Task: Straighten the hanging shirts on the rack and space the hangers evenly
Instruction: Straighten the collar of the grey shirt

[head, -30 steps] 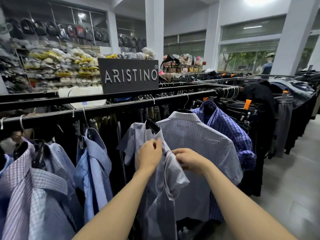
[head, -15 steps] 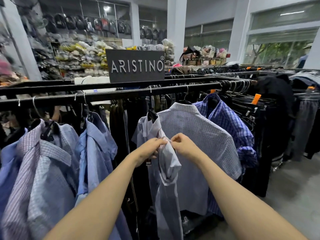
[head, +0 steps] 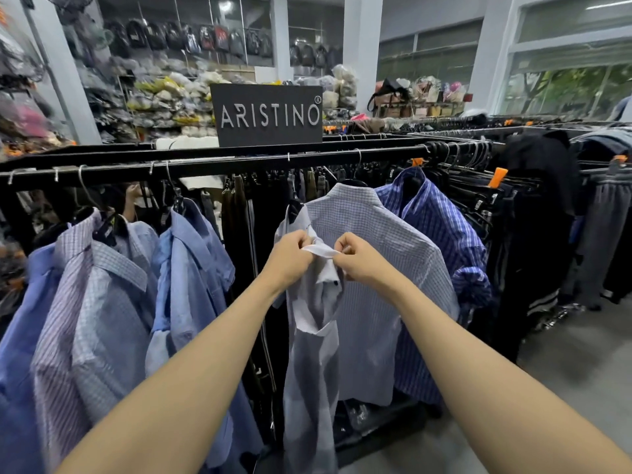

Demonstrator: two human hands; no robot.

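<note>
Half a second back both hands met low on the bunched front edge of the pale grey shirt [head: 309, 336]; now they have risen a little and drawn apart, so a short white strip of its front edge or collar is stretched flat between them, and the view has closed in on the rack. The left hand [head: 290, 258] has its fingers [head: 305, 241] clenched on the left end of that strip, and the right hand [head: 359, 260] pinches the right end with its fingers [head: 345, 249], thumb and forefinger pressed together on the cloth. I judge this as the front being pulled square, so straightening this shirt is under way while the spacing of hangers is not yet tackled. The shirt hangs from the black rail [head: 212, 164] near its middle, directly below the sign [head: 266, 114], on a dark hanger [head: 294, 208]. It looks crumpled: the body twists into a narrow fold, one flap turned back to show a paler inside. Just to its right, touching it, hangs a fine-checked shirt [head: 386, 268], then a blue striped shirt [head: 441, 230]. To the left, across a gap, a blue shirt [head: 191, 275] and a lilac checked shirt [head: 78, 302] crowd together unevenly.
</note>
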